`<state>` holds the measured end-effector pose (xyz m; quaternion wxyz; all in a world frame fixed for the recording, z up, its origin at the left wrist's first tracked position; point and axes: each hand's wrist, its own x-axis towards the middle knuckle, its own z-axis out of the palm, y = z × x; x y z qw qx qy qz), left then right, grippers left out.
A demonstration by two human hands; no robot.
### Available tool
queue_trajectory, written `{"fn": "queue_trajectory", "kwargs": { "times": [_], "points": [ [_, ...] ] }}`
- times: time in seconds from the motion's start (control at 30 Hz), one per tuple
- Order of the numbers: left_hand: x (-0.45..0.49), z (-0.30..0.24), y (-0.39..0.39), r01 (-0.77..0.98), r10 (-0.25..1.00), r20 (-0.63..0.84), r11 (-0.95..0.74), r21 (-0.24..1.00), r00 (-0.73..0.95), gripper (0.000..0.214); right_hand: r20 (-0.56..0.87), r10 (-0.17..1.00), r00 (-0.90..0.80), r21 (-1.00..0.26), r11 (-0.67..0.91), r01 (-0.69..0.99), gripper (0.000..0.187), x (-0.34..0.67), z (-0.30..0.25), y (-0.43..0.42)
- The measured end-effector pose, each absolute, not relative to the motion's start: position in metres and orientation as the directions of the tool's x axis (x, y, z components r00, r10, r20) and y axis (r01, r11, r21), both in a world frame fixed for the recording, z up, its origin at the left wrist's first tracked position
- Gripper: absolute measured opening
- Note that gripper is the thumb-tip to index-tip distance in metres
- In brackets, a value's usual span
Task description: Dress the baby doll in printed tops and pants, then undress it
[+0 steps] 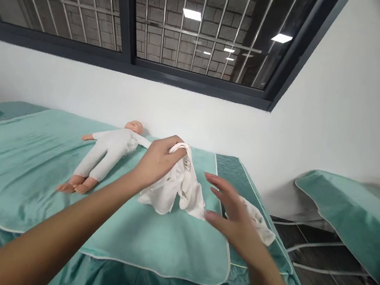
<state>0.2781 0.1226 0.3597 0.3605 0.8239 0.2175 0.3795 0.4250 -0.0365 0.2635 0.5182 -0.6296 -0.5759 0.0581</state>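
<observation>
My left hand (156,160) pinches the top of a small white garment (178,188) and lifts it off the teal bed cover (30,161). The rest of the garment hangs crumpled down to the cover. Just right of it, my right hand (232,209) hovers with fingers spread, holding nothing; part of the white cloth lies beneath and behind it. A baby doll (106,151) in a white bodysuit lies on its back to the left, head toward the wall, bare feet toward me.
The bed stands against a white wall under a dark-framed barred window (128,21). A second teal-covered bed (350,211) is at the right, across a gap of dark floor (317,262). Another teal surface shows at the far left.
</observation>
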Motion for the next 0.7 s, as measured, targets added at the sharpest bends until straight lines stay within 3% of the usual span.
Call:
{"fn": "queue_trajectory", "kwargs": {
  "times": [0.07, 0.17, 0.27, 0.37, 0.47, 0.57, 0.7],
  "points": [
    [0.276, 0.367, 0.117, 0.085, 0.624, 0.476, -0.656, 0.75, 0.62, 0.018, 0.535, 0.779, 0.326, -0.688, 0.178, 0.704, 0.06, 0.422, 0.257, -0.014],
    [0.267, 0.372, 0.12, 0.137, 0.599, 0.497, -0.714, 0.686, 0.628, 0.019, 0.517, 0.761, 0.392, -0.663, 0.066, 0.746, 0.032, 0.433, 0.249, 0.018],
    [0.252, 0.37, 0.14, 0.325, 0.618, 0.48, -0.762, 0.56, 0.623, 0.021, 0.463, 0.761, 0.455, -0.654, -0.054, 0.755, 0.026, 0.461, 0.254, 0.03],
    [0.234, 0.36, 0.168, 0.477, 0.664, 0.354, -0.732, 0.486, 0.658, 0.02, 0.462, 0.726, 0.509, -0.62, -0.146, 0.771, 0.027, 0.489, 0.268, 0.021],
    [0.217, 0.342, 0.19, 0.522, 0.701, 0.197, -0.662, 0.538, 0.686, 0.026, 0.397, 0.766, 0.506, -0.594, -0.206, 0.778, 0.015, 0.507, 0.282, 0.003],
    [0.207, 0.326, 0.205, 0.544, 0.735, 0.086, -0.571, 0.615, 0.673, 0.037, 0.304, 0.82, 0.484, -0.59, -0.237, 0.772, 0.023, 0.521, 0.288, -0.009],
    [0.218, 0.311, 0.236, 0.51, 0.683, -0.038, -0.506, 0.696, 0.729, 0.042, 0.173, 0.876, 0.451, -0.555, -0.292, 0.779, 0.033, 0.546, 0.281, 0.006]
  ]
}}
